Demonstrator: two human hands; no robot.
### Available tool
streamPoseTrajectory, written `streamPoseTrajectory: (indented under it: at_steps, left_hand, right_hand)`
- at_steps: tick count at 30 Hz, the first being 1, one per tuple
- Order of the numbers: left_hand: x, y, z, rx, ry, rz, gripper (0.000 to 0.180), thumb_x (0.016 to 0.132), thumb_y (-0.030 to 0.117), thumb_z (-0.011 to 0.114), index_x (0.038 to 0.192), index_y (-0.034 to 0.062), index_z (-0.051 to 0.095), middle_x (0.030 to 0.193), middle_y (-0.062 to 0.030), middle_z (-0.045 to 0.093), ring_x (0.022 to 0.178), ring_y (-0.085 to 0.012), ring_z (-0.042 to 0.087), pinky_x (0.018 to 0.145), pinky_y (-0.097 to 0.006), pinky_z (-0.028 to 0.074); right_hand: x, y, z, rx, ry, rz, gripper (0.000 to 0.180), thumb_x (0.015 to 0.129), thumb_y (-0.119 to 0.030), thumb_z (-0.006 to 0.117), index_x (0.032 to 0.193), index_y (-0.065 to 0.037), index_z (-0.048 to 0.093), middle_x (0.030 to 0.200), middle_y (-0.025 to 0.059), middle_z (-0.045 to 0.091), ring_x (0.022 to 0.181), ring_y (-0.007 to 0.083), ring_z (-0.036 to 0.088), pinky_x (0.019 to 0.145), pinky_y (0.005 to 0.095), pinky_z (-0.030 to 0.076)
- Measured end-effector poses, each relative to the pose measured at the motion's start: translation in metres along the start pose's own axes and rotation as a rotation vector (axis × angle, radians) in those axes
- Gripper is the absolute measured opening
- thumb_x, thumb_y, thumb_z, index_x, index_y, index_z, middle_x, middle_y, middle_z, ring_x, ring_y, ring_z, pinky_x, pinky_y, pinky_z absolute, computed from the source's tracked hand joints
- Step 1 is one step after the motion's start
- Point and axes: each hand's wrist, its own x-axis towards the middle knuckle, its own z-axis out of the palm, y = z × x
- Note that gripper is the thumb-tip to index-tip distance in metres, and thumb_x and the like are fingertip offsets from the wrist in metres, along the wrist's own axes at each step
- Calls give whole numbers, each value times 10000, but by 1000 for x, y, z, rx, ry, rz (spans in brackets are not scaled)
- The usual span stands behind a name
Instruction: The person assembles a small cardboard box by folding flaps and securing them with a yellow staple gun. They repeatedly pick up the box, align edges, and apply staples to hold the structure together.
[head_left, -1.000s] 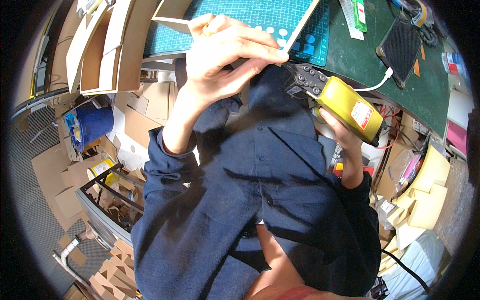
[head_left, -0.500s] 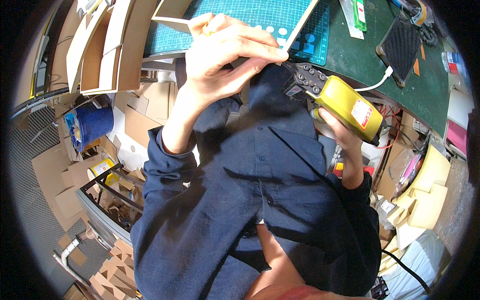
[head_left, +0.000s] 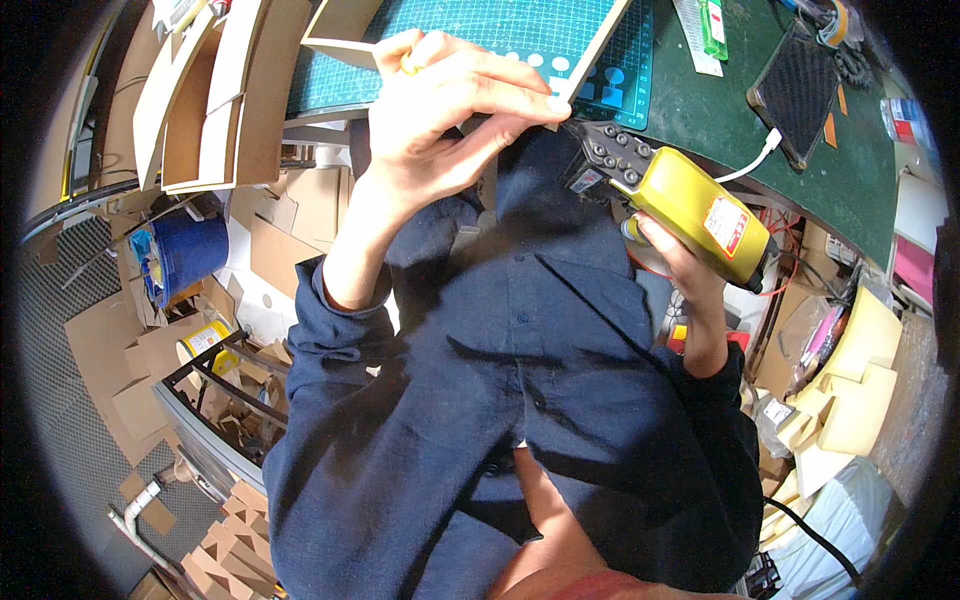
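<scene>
Left hand pinches the cardboard panel at the surface's near edge; right hand grips the yellow tool, its nose near the panel's corner.

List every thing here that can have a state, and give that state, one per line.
Left hand: closed on the edge of the cardboard panel.
Cardboard panel: held up, tilted over the mat.
Right hand: gripping the yellow glue gun.
Yellow glue gun: held, nozzle at the panel.
White cable: plugged into the dark slab.
</scene>
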Motion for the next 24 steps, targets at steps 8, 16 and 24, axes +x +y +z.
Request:
streamPoseTrajectory:
  at_steps: [8, 16, 24]
  left_hand:
    - [2, 1, 0, -1, -2, -3, 208, 780, 148, 818, 953, 254, 774, 928, 99, 751, 789, -37, 610, 859, -264, 282]
    - [1, -2, 0, 7, 7, 18, 201, 785, 160, 816, 957, 255, 774, 925, 105, 749, 770, -39, 594, 840, -262, 289]
    - [2, 0, -1, 4, -4, 11, 205, 786, 157, 808, 964, 251, 776, 941, 104, 747, 777, -40, 587, 842, -259, 283]
  right_hand:
    - [1, -8, -1, -30, -1, 25, 488, 801, -81, 818, 1239, -34, 608, 1158, 63, 721, 1070, 151, 674, 994, 309, 483]
    - [-1, -1, -3, -157, -11, -172, 490, 810, -136, 817, 1251, -57, 619, 1176, 43, 720, 1129, 157, 649, 1064, 321, 424]
    - [-1, -2, -3, -205, 12, -214, 430, 814, -142, 809, 1210, -70, 659, 1187, 33, 718, 1130, 166, 647, 1097, 342, 390]
